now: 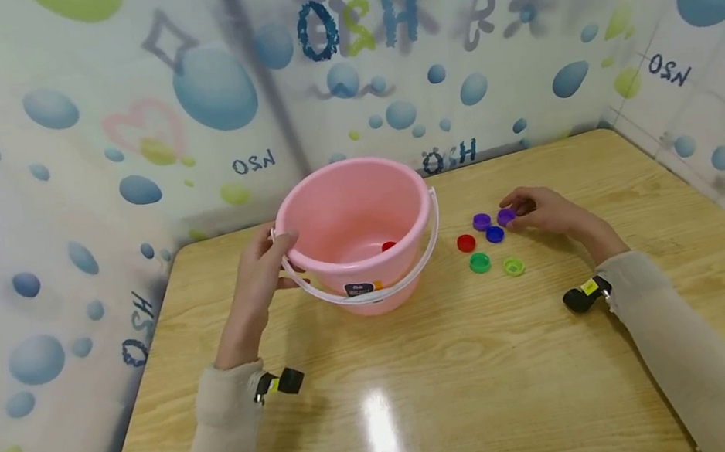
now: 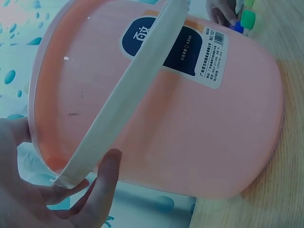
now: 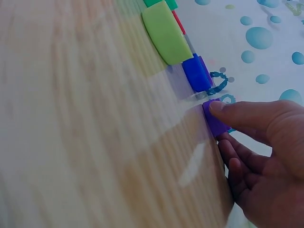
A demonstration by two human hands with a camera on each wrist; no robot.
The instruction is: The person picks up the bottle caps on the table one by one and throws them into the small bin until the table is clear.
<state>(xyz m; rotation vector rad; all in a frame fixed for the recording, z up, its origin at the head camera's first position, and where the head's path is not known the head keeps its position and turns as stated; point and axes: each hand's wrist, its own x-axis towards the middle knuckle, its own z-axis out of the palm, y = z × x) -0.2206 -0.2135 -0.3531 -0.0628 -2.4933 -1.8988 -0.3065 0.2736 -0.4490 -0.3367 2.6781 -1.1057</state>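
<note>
A pink bucket (image 1: 346, 209) with a white handle (image 1: 380, 295) stands on the table, a red cap (image 1: 389, 245) visible inside it. My left hand (image 1: 256, 269) grips the bucket's left rim, thumb over the edge and other fingers outside, close to the handle's end. To the right of the bucket, my right hand (image 1: 543, 211) pinches a purple cap (image 3: 216, 116) at the tabletop, thumb on its near side. Close by lie another purple cap (image 1: 481, 221), a blue cap (image 1: 494, 234), a red cap (image 1: 467, 243), a green cap (image 1: 480, 262) and a light green cap (image 1: 514, 266).
The wooden table (image 1: 470, 382) meets a wall curtain (image 1: 348, 126) with blue drops behind the bucket. More of this patterned covering stands on the left and right. A printed label (image 2: 209, 59) is stuck on the bucket's outer side.
</note>
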